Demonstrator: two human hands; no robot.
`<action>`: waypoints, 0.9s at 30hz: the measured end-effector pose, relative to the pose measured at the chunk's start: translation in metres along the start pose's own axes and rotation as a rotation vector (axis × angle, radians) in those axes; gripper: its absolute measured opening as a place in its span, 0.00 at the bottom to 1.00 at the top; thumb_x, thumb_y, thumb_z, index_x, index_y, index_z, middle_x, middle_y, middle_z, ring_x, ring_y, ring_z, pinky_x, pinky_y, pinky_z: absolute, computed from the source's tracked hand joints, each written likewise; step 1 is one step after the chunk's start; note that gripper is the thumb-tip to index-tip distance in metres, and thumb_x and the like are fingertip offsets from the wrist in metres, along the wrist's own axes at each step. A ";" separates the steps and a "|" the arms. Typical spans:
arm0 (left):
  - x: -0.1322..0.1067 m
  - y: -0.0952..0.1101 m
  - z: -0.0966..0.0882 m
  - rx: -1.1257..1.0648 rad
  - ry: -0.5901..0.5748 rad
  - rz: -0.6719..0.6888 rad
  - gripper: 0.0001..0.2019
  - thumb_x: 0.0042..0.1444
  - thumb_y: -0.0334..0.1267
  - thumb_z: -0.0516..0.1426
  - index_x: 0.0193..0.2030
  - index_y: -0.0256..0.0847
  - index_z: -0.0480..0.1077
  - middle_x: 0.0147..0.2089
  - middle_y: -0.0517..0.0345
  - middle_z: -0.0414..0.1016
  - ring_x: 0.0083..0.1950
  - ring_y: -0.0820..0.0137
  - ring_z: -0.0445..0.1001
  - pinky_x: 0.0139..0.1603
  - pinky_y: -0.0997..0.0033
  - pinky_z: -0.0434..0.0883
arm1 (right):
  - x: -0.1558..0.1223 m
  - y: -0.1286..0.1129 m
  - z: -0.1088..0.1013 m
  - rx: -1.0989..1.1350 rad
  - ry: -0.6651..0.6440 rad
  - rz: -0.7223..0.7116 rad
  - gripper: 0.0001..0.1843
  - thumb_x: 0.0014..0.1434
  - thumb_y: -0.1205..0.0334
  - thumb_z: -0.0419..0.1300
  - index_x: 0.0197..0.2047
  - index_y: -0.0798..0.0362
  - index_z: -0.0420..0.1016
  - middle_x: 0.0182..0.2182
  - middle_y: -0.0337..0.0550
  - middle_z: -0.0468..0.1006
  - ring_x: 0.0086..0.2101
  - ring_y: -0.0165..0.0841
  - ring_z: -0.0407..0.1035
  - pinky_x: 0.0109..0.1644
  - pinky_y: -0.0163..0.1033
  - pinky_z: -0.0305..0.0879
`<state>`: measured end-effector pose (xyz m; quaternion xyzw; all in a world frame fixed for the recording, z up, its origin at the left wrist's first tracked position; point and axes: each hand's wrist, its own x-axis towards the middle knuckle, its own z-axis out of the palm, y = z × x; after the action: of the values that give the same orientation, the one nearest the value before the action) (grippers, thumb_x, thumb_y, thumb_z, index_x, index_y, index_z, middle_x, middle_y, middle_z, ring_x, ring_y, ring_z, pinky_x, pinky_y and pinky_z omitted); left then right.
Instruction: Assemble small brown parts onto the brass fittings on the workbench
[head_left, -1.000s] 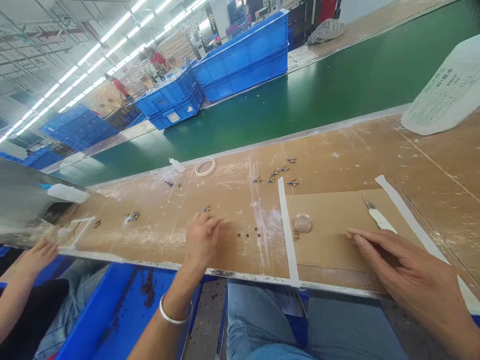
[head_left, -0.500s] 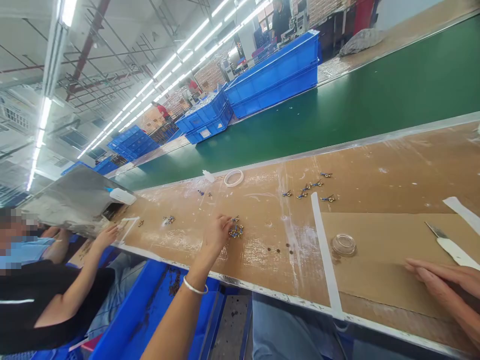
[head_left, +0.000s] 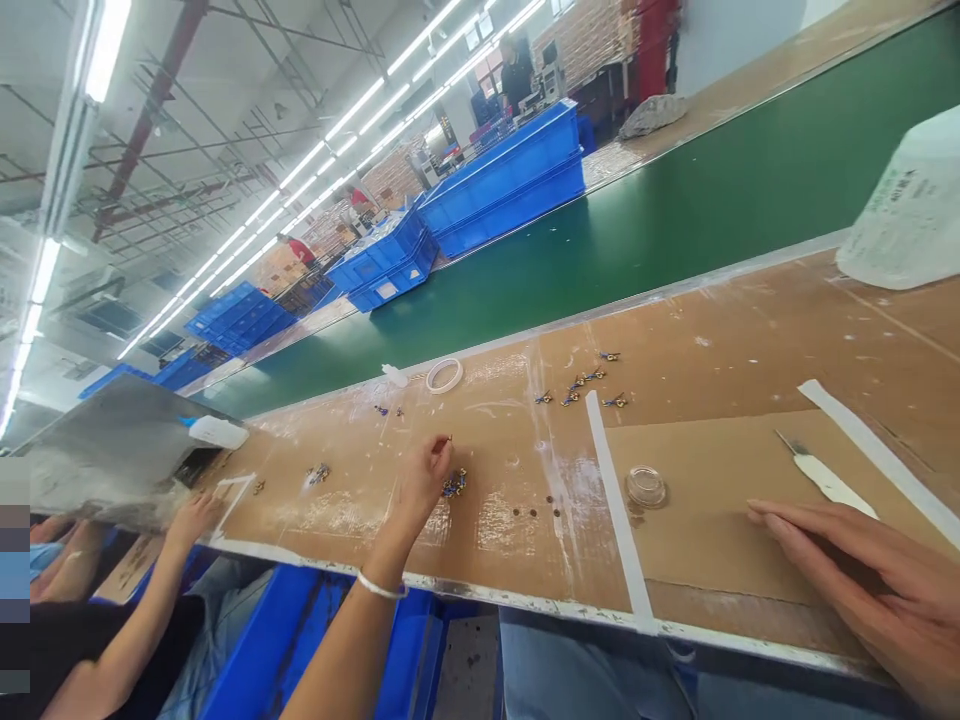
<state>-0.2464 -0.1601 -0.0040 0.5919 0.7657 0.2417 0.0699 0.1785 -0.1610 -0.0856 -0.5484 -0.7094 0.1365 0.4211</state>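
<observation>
My left hand (head_left: 421, 478) is closed in a pinch just above the bench, with a tiny gold-coloured metal piece (head_left: 449, 439) showing at its fingertips. Right below those fingers lies a small pile of blue-and-gold metal pieces (head_left: 454, 485), partly covered by the hand. My right hand (head_left: 855, 565) hovers over or rests on the cardboard sheet (head_left: 720, 540), its fingers stretched out and nothing visible in them. Beyond it lies a white-handled knife (head_left: 829, 480). A round clear dish (head_left: 646, 487) stands on the cardboard's left part.
Several blue-and-gold pieces (head_left: 574, 388) lie past the tape strip (head_left: 619, 520). Small dark discs (head_left: 533, 513) sit nearer me. A tape ring (head_left: 445, 375) and a large white jug (head_left: 907, 215) stand near the green belt (head_left: 660, 230). A co-worker's hand (head_left: 193, 515) works at left.
My left hand has lifted slightly off the pile with a small piece in its fingertips. The view has swung right, bringing the large jug into sight. My right hand stays over the cardboard.
</observation>
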 end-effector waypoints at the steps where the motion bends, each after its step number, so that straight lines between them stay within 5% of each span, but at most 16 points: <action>1: -0.004 0.011 0.000 -0.027 -0.005 0.003 0.11 0.59 0.41 0.54 0.40 0.39 0.76 0.35 0.53 0.81 0.38 0.64 0.79 0.44 0.62 0.74 | 0.001 -0.001 -0.001 -0.011 -0.016 -0.022 0.16 0.60 0.42 0.54 0.40 0.37 0.79 0.38 0.35 0.83 0.37 0.39 0.79 0.40 0.43 0.79; 4: -0.017 0.049 0.003 -0.188 -0.084 0.019 0.12 0.56 0.46 0.58 0.39 0.41 0.78 0.36 0.54 0.82 0.38 0.65 0.80 0.41 0.66 0.75 | 0.007 -0.011 -0.006 -0.029 -0.006 -0.089 0.13 0.63 0.48 0.53 0.42 0.40 0.78 0.38 0.35 0.83 0.37 0.36 0.79 0.41 0.41 0.77; 10: -0.033 0.108 0.013 -0.544 -0.227 -0.064 0.06 0.44 0.40 0.67 0.30 0.42 0.81 0.32 0.56 0.82 0.36 0.68 0.79 0.39 0.72 0.75 | 0.016 -0.023 -0.009 0.080 0.050 -0.165 0.10 0.65 0.59 0.53 0.42 0.47 0.76 0.36 0.36 0.82 0.36 0.29 0.77 0.42 0.33 0.73; 22: -0.034 0.150 0.032 -0.572 -0.271 -0.168 0.14 0.42 0.47 0.68 0.30 0.38 0.79 0.25 0.57 0.79 0.25 0.69 0.77 0.32 0.69 0.77 | 0.017 -0.024 -0.010 0.179 0.042 -0.129 0.09 0.65 0.67 0.53 0.44 0.50 0.74 0.34 0.40 0.80 0.35 0.29 0.74 0.39 0.34 0.71; 27: -0.037 0.165 0.039 -0.499 -0.293 -0.104 0.11 0.43 0.44 0.67 0.30 0.39 0.78 0.25 0.58 0.78 0.24 0.71 0.76 0.28 0.72 0.77 | 0.017 -0.024 -0.010 0.220 0.046 -0.130 0.09 0.65 0.68 0.53 0.43 0.50 0.74 0.32 0.40 0.78 0.34 0.29 0.73 0.39 0.35 0.70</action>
<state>-0.0759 -0.1529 0.0299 0.5451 0.6935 0.3306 0.3356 0.1695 -0.1567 -0.0562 -0.4547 -0.7144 0.1734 0.5028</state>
